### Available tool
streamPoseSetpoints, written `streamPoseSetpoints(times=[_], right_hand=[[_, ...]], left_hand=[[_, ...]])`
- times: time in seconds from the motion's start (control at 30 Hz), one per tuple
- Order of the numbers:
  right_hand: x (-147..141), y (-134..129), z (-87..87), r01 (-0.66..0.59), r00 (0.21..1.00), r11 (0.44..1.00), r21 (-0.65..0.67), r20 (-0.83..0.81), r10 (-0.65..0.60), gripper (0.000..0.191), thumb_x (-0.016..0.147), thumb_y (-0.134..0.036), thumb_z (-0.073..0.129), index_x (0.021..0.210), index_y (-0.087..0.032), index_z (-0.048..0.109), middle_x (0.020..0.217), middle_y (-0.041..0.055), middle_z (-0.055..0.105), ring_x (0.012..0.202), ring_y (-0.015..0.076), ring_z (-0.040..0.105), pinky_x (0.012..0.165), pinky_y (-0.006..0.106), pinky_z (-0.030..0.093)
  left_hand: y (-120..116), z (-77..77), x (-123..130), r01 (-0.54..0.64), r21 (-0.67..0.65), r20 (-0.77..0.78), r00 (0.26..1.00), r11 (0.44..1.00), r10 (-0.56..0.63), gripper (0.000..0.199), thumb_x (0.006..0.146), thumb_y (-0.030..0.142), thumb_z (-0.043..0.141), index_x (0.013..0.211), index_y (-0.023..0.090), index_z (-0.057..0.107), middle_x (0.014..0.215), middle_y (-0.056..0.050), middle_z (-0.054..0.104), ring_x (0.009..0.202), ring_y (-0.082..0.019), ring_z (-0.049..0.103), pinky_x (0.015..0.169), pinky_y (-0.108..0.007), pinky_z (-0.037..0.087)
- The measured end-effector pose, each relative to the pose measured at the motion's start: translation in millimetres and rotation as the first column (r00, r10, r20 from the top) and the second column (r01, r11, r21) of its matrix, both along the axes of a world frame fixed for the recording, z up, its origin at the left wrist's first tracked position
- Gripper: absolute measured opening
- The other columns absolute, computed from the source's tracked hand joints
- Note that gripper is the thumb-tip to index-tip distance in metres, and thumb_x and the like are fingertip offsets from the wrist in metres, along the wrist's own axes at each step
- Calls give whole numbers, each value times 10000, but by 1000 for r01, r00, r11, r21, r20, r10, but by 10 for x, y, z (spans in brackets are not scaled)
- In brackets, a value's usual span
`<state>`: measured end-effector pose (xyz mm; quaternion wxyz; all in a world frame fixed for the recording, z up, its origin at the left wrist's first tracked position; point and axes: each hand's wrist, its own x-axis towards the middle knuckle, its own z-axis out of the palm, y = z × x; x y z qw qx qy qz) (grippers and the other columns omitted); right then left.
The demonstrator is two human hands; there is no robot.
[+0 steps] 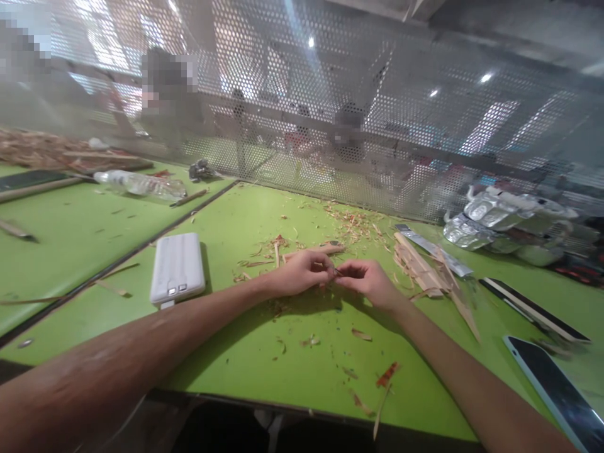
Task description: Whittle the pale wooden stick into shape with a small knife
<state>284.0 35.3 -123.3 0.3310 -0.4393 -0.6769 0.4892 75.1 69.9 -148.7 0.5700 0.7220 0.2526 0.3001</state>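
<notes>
Over the middle of the green table (pixel 292 352), my left hand (pixel 306 272) and my right hand (pixel 365 280) meet at their fingertips. Both are pinched closed around a small, thin dark piece (pixel 336 272) whose kind I cannot make out. Just behind my left hand lies a flat wooden strip (pixel 325 248) with a dark spot near its end. Wood shavings (pixel 352 226) are scattered behind and around both hands. To the right of my right hand lie several pale wood pieces (pixel 419 267), some split and pointed.
A white power bank (pixel 178 267) lies to the left, a phone (pixel 552 384) at the front right. A metal ruler (pixel 434 248) and foil-like silver packs (pixel 504 220) are on the right. A plastic bottle (pixel 141 184) lies back left. Behind runs a perforated screen (pixel 292 94), with people beyond.
</notes>
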Motion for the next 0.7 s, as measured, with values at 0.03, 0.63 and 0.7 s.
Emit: streamPoseSetpoints(times=[0.03, 0.63, 0.7], right_hand=[[0, 0, 0, -3, 1000, 1000, 0, 6, 3, 178, 751, -325, 823, 848, -185, 771, 781, 29, 725, 670, 143, 608, 596, 274, 458], [62, 31, -8, 79, 996, 996, -46, -41, -81, 225, 724, -375, 844, 798, -189, 740, 599, -33, 558, 516, 91, 415, 485, 253, 305], [64, 28, 0, 95, 994, 994, -54, -52, -98, 232, 714, -379, 838, 778, -188, 724, 594, -36, 542, 514, 93, 402, 488, 257, 309]], left_hand=[[2, 1, -1, 3, 8, -5, 1000, 1000, -3, 98, 907, 224, 667, 888, 128, 667, 889, -61, 728, 599, -87, 579, 579, -235, 454], [7, 48, -42, 27, 45, -22, 999, 999, -26, 169, 895, 307, 687, 828, 151, 678, 950, -86, 733, 783, -159, 676, 764, -304, 526], [0, 55, -36, -7, 46, -21, 1000, 999, 8, 161, 882, 293, 694, 813, 148, 679, 919, -72, 729, 804, -159, 679, 779, -297, 524]])
